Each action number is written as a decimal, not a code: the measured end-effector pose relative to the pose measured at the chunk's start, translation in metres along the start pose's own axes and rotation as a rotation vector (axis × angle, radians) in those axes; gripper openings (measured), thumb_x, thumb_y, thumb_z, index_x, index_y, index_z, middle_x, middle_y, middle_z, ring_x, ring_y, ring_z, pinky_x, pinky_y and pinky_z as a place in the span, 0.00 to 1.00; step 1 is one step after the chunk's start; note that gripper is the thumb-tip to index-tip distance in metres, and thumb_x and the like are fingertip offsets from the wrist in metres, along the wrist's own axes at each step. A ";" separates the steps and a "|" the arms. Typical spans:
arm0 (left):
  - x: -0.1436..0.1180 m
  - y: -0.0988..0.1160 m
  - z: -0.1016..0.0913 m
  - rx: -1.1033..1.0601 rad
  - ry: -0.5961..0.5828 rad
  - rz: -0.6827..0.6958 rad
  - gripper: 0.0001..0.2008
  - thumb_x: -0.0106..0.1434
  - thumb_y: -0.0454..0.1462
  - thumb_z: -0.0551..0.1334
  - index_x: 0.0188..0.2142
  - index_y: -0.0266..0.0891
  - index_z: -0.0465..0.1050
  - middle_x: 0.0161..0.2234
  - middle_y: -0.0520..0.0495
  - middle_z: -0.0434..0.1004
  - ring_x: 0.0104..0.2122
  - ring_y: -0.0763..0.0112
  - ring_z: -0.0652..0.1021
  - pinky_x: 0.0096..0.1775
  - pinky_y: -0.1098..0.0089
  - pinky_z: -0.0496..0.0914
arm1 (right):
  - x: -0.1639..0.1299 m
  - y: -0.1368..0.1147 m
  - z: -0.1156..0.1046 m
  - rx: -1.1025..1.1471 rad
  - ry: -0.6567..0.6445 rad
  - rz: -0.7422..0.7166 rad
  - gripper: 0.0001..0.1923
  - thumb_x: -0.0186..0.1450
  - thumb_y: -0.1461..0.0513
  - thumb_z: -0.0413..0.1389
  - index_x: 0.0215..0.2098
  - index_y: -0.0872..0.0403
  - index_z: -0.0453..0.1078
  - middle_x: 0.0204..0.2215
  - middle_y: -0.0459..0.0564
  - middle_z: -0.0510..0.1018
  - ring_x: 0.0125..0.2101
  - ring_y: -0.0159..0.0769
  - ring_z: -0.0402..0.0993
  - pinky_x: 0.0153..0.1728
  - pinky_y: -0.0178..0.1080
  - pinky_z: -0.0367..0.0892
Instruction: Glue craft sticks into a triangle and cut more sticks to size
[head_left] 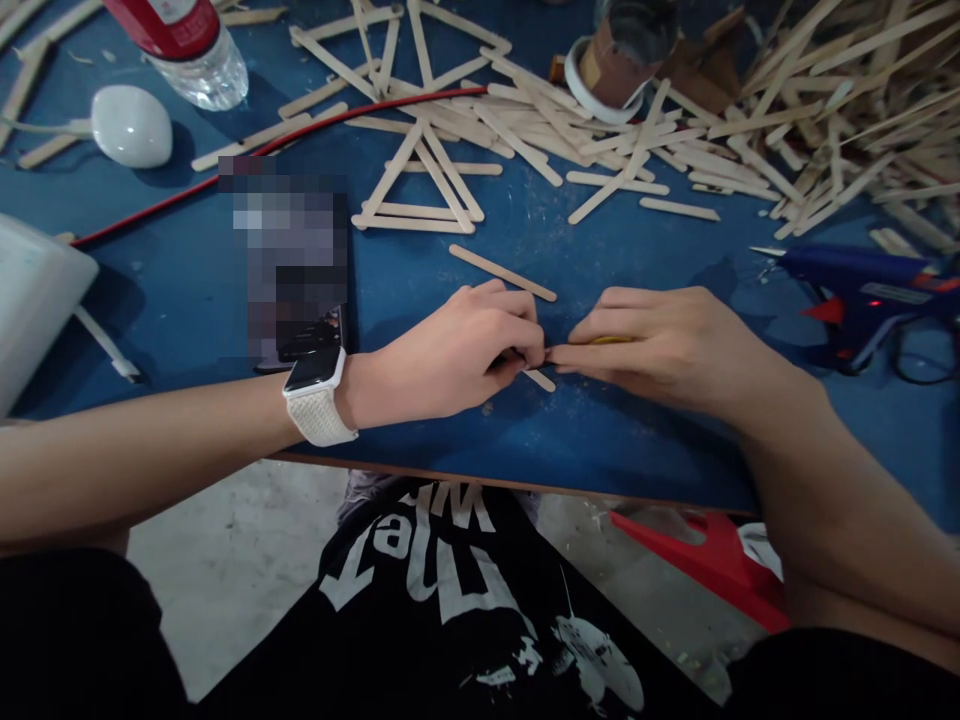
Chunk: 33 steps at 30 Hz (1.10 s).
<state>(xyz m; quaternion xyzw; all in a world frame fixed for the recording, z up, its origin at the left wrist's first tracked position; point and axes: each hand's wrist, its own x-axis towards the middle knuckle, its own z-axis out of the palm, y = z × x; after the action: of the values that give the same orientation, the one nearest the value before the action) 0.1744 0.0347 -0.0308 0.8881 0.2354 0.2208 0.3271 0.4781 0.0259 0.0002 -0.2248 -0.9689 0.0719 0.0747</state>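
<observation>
On the blue tabletop, my left hand (491,335) has its fingers curled closed over a wooden craft stick (541,381). Only one end of that stick shows below the fingertips. My right hand (652,340) is closed around a slim tool with a yellow body (613,340), which looks like a utility knife. Its dark tip reaches the left fingertips; most of it is hidden. Another craft stick (502,273) lies just beyond both hands. Farther back are craft sticks joined into a triangle (420,190).
Loose craft sticks (817,130) pile up at the back right. A blue glue gun (862,290) lies at the right. On the left are a phone (300,270), a red cable (180,200), a white mouse-shaped object (131,126) and a bottle (199,60). A cup (626,50) stands behind.
</observation>
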 end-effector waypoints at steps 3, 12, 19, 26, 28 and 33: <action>-0.001 -0.001 -0.001 0.003 -0.007 -0.002 0.15 0.77 0.24 0.64 0.47 0.41 0.90 0.48 0.43 0.89 0.48 0.58 0.83 0.52 0.58 0.77 | -0.005 0.001 -0.001 0.029 0.021 0.025 0.14 0.88 0.61 0.59 0.65 0.44 0.85 0.49 0.50 0.93 0.47 0.44 0.88 0.38 0.43 0.76; 0.000 0.001 -0.002 -0.002 -0.006 -0.003 0.15 0.78 0.26 0.65 0.48 0.43 0.91 0.48 0.46 0.91 0.47 0.58 0.83 0.50 0.58 0.76 | -0.017 0.003 -0.009 0.064 -0.041 0.059 0.24 0.87 0.67 0.53 0.69 0.41 0.85 0.55 0.49 0.94 0.52 0.46 0.90 0.38 0.44 0.76; 0.001 0.004 -0.005 0.016 -0.003 -0.004 0.18 0.78 0.25 0.63 0.55 0.42 0.90 0.47 0.46 0.91 0.46 0.59 0.84 0.52 0.59 0.79 | -0.022 0.010 -0.008 0.086 -0.025 0.081 0.21 0.88 0.63 0.55 0.69 0.40 0.86 0.56 0.48 0.94 0.51 0.46 0.90 0.39 0.44 0.78; -0.001 0.003 -0.004 0.006 -0.003 -0.003 0.17 0.77 0.25 0.66 0.53 0.43 0.91 0.50 0.46 0.92 0.48 0.59 0.84 0.53 0.59 0.79 | -0.021 0.008 -0.006 0.093 -0.009 0.069 0.19 0.88 0.63 0.56 0.68 0.41 0.86 0.54 0.48 0.95 0.49 0.45 0.90 0.36 0.43 0.76; -0.001 0.002 -0.004 0.003 -0.009 -0.009 0.16 0.78 0.26 0.66 0.53 0.43 0.92 0.50 0.46 0.92 0.49 0.59 0.85 0.54 0.58 0.79 | -0.022 0.008 -0.005 0.108 -0.004 0.074 0.20 0.87 0.63 0.57 0.68 0.40 0.86 0.55 0.48 0.95 0.49 0.45 0.90 0.38 0.43 0.77; -0.001 0.001 -0.003 -0.011 0.006 0.008 0.16 0.79 0.26 0.66 0.52 0.43 0.92 0.50 0.45 0.92 0.48 0.58 0.84 0.53 0.57 0.80 | -0.021 0.006 -0.006 0.081 -0.004 0.066 0.20 0.87 0.63 0.57 0.68 0.41 0.85 0.55 0.48 0.95 0.48 0.45 0.90 0.37 0.43 0.76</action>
<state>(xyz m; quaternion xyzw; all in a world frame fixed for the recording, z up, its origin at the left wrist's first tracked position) 0.1719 0.0345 -0.0280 0.8865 0.2319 0.2261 0.3304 0.5007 0.0227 0.0027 -0.2534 -0.9573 0.1140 0.0794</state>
